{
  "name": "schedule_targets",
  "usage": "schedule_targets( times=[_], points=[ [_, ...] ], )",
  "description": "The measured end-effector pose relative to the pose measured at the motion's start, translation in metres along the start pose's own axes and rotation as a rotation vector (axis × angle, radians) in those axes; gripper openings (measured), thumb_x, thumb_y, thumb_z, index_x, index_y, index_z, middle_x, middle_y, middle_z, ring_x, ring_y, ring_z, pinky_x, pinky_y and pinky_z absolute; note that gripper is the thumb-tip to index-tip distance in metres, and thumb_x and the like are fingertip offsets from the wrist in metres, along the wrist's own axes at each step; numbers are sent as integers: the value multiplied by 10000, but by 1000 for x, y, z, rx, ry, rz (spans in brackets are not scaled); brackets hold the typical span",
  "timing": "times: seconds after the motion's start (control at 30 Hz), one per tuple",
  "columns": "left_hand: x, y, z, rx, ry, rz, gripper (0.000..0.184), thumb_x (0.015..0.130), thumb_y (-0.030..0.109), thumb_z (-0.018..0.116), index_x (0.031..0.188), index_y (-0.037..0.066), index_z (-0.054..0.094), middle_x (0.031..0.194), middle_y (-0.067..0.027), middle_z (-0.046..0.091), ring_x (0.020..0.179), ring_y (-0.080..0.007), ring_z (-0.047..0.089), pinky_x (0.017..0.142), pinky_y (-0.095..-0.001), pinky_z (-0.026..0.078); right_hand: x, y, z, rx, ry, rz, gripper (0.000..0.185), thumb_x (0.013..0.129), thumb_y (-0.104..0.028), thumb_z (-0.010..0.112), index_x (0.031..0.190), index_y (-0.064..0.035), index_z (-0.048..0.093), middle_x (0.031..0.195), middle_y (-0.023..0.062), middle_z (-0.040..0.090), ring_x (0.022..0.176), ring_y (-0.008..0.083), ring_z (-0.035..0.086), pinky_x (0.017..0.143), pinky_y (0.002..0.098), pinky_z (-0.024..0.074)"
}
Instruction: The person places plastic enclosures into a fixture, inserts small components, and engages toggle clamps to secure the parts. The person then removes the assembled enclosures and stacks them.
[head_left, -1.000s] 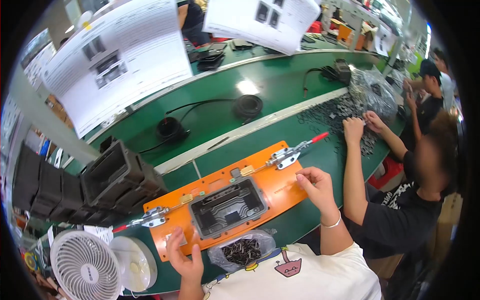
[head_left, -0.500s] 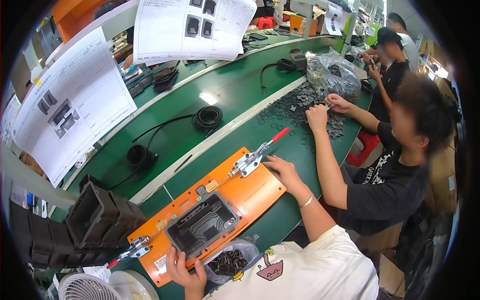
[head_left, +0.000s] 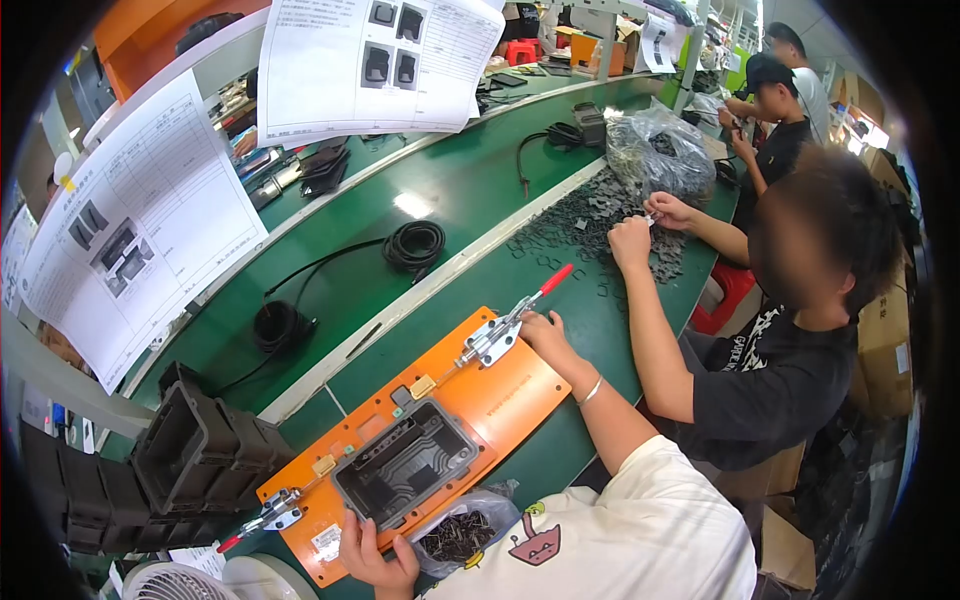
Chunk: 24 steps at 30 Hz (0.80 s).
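An orange fixture plate (head_left: 520, 385) lies at a slant on the green bench in front of me. Set in its middle is a dark grey rectangular housing (head_left: 408, 462), its open side up. A toggle clamp with a red-tipped lever (head_left: 515, 318) is mounted at the plate's right end, and a second toggle clamp (head_left: 268, 512) at its left. My left hand (head_left: 375, 560) rests at the housing's near left corner, fingers apart. At the plate's far right edge, my right hand (head_left: 548, 345) is beside the right clamp. Its fingers are apart and partly hidden behind that clamp; nothing shows in them.
A plastic bag of small dark screws (head_left: 455, 535) sits by the plate's near edge. Dark housings (head_left: 195, 440) are stacked left, above a white fan (head_left: 180, 582). Coiled black cables (head_left: 412, 245) lie beyond. At right, a co-worker (head_left: 790, 370) handles small parts beside a pile of black pieces (head_left: 600, 215).
My right hand has drawn in closer to the right clamp, and its fingers are less visible. My left hand stays by the housing corner. The view has shifted slightly.
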<state>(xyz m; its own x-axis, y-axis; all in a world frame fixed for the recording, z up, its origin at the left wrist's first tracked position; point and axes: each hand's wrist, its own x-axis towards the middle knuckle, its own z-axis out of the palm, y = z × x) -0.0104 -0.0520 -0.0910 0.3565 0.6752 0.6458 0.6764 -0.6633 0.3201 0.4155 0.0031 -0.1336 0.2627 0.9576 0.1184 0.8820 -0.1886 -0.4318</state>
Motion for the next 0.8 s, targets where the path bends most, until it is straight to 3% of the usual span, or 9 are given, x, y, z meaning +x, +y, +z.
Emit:
schedule_targets(
  times=[0.13,0.2,0.3,0.4,0.47,0.53,0.57,0.67,0.8],
  points=[
    [-1,0,0,-6,-8,-4,409,855,170,583,1208,-28,525,1308,-291,490,1123,-406,536,934,-419,454,25,-1,7,13,37,80,346,903,-278,519,1230,-231,620,1415,35,485,1259,229,451,986,549,306],
    [0,1,0,-18,0,-2,410,852,167,583,1208,-27,525,1308,-292,491,1121,-406,536,932,-420,454,33,-8,7,-45,145,-16,357,897,-232,509,1232,-224,632,1377,-27,519,1208,224,484,991,513,323],
    [0,0,3,-40,26,6,409,844,155,582,1208,-23,526,1308,-289,493,1118,-399,537,935,-420,448,42,1,12,-221,158,-160,270,843,-216,543,1073,-194,683,1310,-67,580,985,232,562,872,429,432],
    [-1,-2,5,3,72,10,423,812,229,614,1164,2,551,1267,-260,540,1052,-391,575,858,-436,457,52,9,27,-86,420,-301,155,744,-187,632,881,-121,662,1111,32,662,815,245,580,733,338,488],
    [-2,-3,6,7,69,11,420,811,234,614,1160,7,554,1264,-257,544,1075,-398,570,872,-448,446,48,10,31,-18,412,-297,153,725,-135,655,872,-95,660,1064,85,656,821,257,591,756,348,495],
    [-3,-3,5,9,67,7,420,811,239,612,1158,10,556,1265,-255,546,1084,-399,567,878,-453,442,45,8,34,292,359,-49,146,803,-123,598,882,-140,720,988,72,671,911,282,633,810,370,515],
    [-3,-3,5,8,62,4,420,811,244,611,1156,12,558,1265,-253,547,1093,-400,565,884,-458,438,41,7,30,330,366,-22,183,731,-52,677,914,-55,666,1006,134,661,855,295,634,786,356,514],
    [-2,-2,4,10,58,3,419,812,255,606,1152,15,561,1256,-248,554,1086,-399,566,885,-459,437,34,-3,22,238,405,170,196,742,-85,701,934,-49,684,903,140,676,798,281,663,740,351,532],
    [-5,-3,6,14,68,-15,416,812,260,603,1148,19,563,1248,-245,559,1077,-398,569,887,-459,437,39,16,32,241,463,127,193,722,-48,730,911,-33,692,828,130,683,725,213,679,670,313,537]
  ],
)
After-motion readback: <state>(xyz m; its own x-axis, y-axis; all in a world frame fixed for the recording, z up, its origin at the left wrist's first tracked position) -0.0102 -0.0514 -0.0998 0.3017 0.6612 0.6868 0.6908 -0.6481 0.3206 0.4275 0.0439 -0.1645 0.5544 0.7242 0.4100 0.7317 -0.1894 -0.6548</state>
